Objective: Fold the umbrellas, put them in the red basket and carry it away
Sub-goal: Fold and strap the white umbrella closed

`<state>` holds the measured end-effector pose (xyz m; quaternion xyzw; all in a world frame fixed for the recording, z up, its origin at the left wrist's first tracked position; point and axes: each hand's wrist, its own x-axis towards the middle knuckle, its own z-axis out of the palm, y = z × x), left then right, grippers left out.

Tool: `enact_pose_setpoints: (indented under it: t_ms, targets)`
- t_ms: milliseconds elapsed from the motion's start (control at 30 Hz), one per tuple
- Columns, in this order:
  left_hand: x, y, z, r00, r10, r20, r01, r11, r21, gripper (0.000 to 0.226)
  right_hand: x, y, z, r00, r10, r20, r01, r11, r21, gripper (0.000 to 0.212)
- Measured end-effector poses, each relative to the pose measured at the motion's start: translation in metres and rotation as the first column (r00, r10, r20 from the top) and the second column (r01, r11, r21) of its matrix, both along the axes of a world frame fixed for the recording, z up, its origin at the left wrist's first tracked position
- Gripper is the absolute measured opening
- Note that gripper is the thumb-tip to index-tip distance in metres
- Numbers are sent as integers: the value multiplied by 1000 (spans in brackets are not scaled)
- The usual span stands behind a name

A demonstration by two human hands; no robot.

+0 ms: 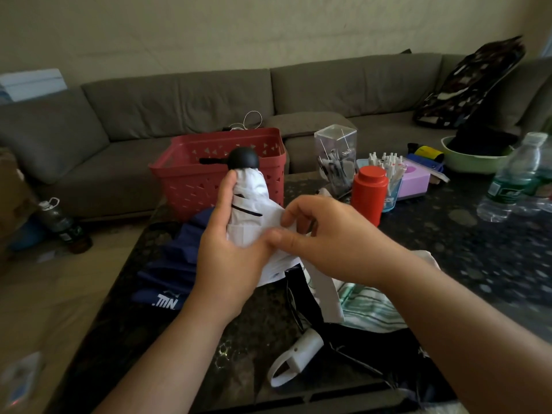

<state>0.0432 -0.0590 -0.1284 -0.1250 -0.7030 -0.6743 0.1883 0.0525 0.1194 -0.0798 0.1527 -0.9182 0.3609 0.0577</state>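
A dark speckled stone desk [448,249] fills the middle of a dim living room, with a grey-brown sectional sofa [209,97] wrapping behind it along a plain pale wall [209,25] and a light wooden floor [44,294] to the left.

Above the desk, the left hand [227,255] is wrapped around the bundled canopy of a white folding umbrella [249,204], thumb up along the fabric, holding it upright with its round black handle [243,158] on top. The right hand [328,234] pinches a flap of the same white fabric between thumb and curled fingers, its thumb touching the left hand.

The red basket [209,171] stands on the far left corner of the desk, just behind the umbrella (a black object lies inside it, too dark to name). A navy umbrella [170,264] lies unfolded on the desk under the left wrist. Near the front edge lies another umbrella with a white handle [307,348], black fabric and a green-striped canopy [367,306].

To the right of the basket stand a clear plastic box [336,156], a red cylindrical container [370,195], a cup of white pens [388,171], a lilac box [415,177], a pale green bowl [475,161] and clear water bottles [513,180]. A patterned bag [472,82] leans on the sofa; a dark bottle [62,225] stands on the floor.
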Motion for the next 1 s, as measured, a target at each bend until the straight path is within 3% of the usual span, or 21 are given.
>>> enact_pose_setpoints:
  t_ms: [167,300,500,633,733,833,1000]
  targets:
    - [0,-1,0,997,-67,32,64,994,91,96,-9,0,-3,986,27,166,5,982,-191,30]
    - [1,2,-2,993,-113,38,107,985,132,96,-10,3,-3,950,53,307,2,985,-175,58]
    - [-1,-1,1,983,-181,35,173,971,167,93,-10,4,0,873,226,432,-16,898,-439,35]
    - [0,-1,4,975,-222,34,214,964,155,93,-8,5,-2,844,277,460,-28,878,-479,26]
    - [3,0,8,967,-252,49,238,952,190,91,-7,6,-4,821,374,432,-55,804,-592,21]
    - [6,-1,16,955,-283,93,242,920,309,94,-12,8,-9,869,377,319,-51,711,-701,28]
    - [11,3,22,882,-457,113,349,795,496,93,-19,-3,-33,899,368,236,-73,659,-749,41]
